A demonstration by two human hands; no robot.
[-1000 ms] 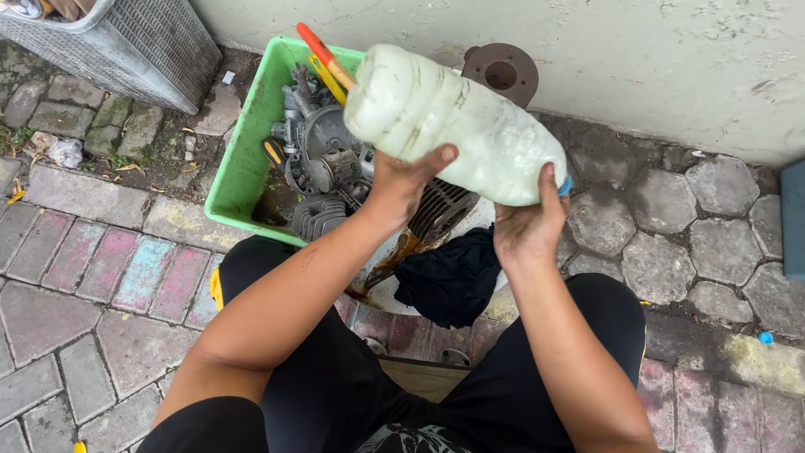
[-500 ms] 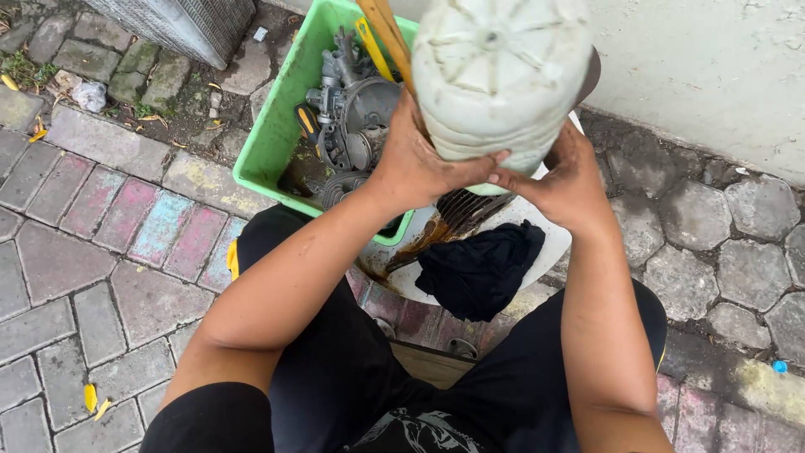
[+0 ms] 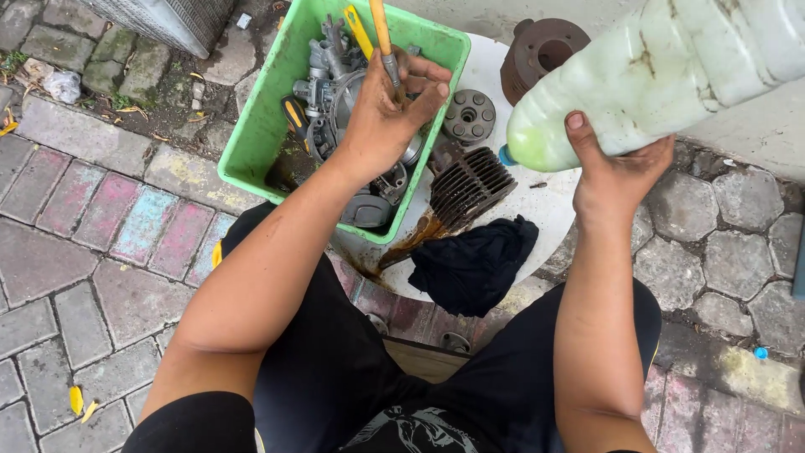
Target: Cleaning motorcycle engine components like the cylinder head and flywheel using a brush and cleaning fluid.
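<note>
My right hand grips a large translucent plastic bottle of pale green liquid, tilted with its blue-capped neck pointing down-left over a white round tray. My left hand is closed around the wooden handle of a brush or tool above a green plastic tub filled with greasy metal engine parts. A finned engine cylinder lies on the white tray, just right of the tub.
A black rag lies on the tray's near edge. A round metal gear-like part and a rusty flanged piece sit farther back. Paving bricks surround me; a grey mesh crate stands at top left.
My left hand left the bottle and took hold of the wooden-handled tool over the tub. The bottle swung to the right, now held by my right hand alone.
</note>
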